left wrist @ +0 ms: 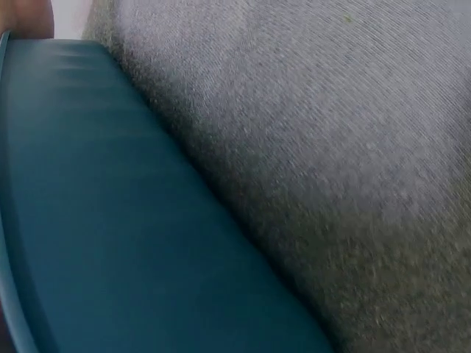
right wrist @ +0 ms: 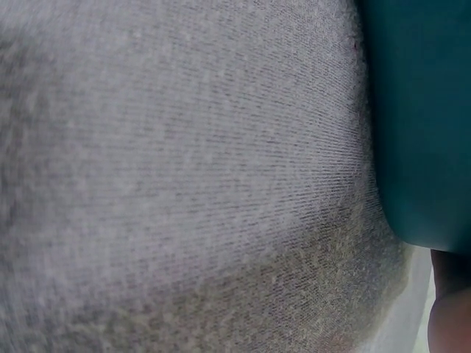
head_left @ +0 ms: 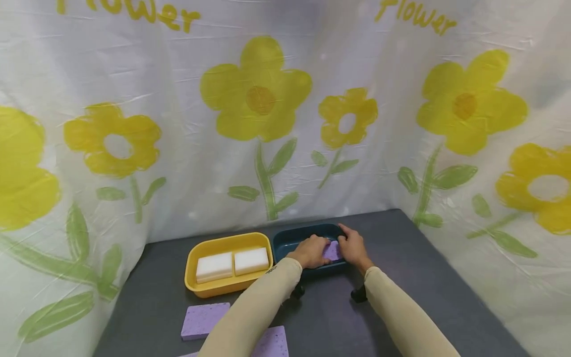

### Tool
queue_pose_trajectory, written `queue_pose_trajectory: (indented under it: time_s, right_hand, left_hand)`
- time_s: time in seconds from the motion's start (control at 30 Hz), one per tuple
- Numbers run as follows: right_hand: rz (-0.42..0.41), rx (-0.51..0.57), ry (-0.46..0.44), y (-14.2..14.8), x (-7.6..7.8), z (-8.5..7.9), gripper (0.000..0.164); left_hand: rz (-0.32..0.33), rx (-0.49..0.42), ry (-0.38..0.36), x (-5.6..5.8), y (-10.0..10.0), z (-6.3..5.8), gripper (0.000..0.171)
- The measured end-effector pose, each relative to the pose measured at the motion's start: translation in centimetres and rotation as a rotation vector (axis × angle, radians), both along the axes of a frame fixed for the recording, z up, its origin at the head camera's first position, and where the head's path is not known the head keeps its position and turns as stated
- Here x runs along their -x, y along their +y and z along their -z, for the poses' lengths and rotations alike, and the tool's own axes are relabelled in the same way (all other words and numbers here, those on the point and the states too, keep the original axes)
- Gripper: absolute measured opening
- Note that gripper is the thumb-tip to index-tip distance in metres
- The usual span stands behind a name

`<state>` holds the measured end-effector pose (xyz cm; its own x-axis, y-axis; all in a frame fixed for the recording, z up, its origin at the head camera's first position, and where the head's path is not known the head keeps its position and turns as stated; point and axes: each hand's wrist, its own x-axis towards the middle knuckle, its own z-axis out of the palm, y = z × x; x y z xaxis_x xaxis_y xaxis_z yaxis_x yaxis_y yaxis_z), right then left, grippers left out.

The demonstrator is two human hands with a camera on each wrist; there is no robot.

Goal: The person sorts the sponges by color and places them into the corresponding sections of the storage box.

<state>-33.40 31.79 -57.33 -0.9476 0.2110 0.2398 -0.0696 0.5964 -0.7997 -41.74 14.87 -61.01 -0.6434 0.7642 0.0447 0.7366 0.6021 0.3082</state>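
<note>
A purple sponge (head_left: 332,251) sits in the right part of a dark teal bin (head_left: 285,239), partly covered by both hands. From its left side my left hand (head_left: 311,251) holds the sponge, with the fingers curled toward it. At the bin's right end, my right hand (head_left: 354,246) grips the rim, its thumb near the sponge. Outside the bin's end wall, a fingertip (right wrist: 452,320) shows in the right wrist view. The left wrist view has the bin's outer wall (left wrist: 110,198) and a finger (left wrist: 29,18) at its far end.
Left of the teal bin stands a yellow bin (head_left: 193,263) holding two white sponges (head_left: 214,267). More purple sponges (head_left: 204,320) lie on the dark grey tabletop (head_left: 321,317), some partly behind the left sleeve. A flower-painted curtain (head_left: 187,124) rises behind the table.
</note>
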Motion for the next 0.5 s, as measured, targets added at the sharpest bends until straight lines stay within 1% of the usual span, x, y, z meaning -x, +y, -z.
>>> queue_pose_trajectory:
  time_s: [0.03,0.07,0.13,0.17,0.2,0.27,0.33,0.4,0.47,0.5]
  right_hand:
    - [-0.003,-0.004,0.019,0.1,0.2,0.4,0.06]
    - [0.001,-0.004,0.023,0.0,0.3,0.4,0.059]
    - [0.011,-0.014,0.026,-0.1,0.3,0.3,0.058]
    - [0.017,-0.017,0.015,-0.2,0.2,0.1,0.058]
    - [0.025,-0.013,-0.005,-0.6,-0.1,-0.5,0.058]
    - [0.031,-0.012,-0.042,-1.0,-0.5,-1.3,0.058]
    - [0.039,-0.022,-0.069,-1.2,-0.7,-1.6,0.057]
    - [0.048,-0.029,-0.086,-1.3,-0.8,-1.7,0.056]
    - [0.055,-0.031,-0.09,-1.2,-0.9,-1.6,0.056]
    - [0.056,-0.031,-0.091,-1.1,-0.9,-1.5,0.057]
  left_hand:
    - [-0.001,-0.006,-0.004,0.0,0.0,0.0,0.053]
    - [-0.004,-0.009,-0.019,-0.3,0.0,-0.4,0.053]
    - [-0.017,-0.008,-0.042,-1.1,-0.1,-1.7,0.054]
    - [-0.027,-0.001,-0.055,-1.4,-0.1,-2.3,0.054]
    - [-0.034,0.0,-0.049,-1.6,-0.1,-2.5,0.054]
    - [-0.043,0.005,-0.052,-1.8,-0.1,-2.9,0.055]
    - [-0.045,-0.003,-0.046,-1.3,0.1,-1.9,0.056]
    - [-0.034,-0.011,-0.027,-0.4,0.4,-0.5,0.058]
    - [-0.029,-0.019,-0.034,-0.1,0.6,0.1,0.057]
    - [-0.022,-0.029,-0.026,0.3,0.7,0.7,0.056]
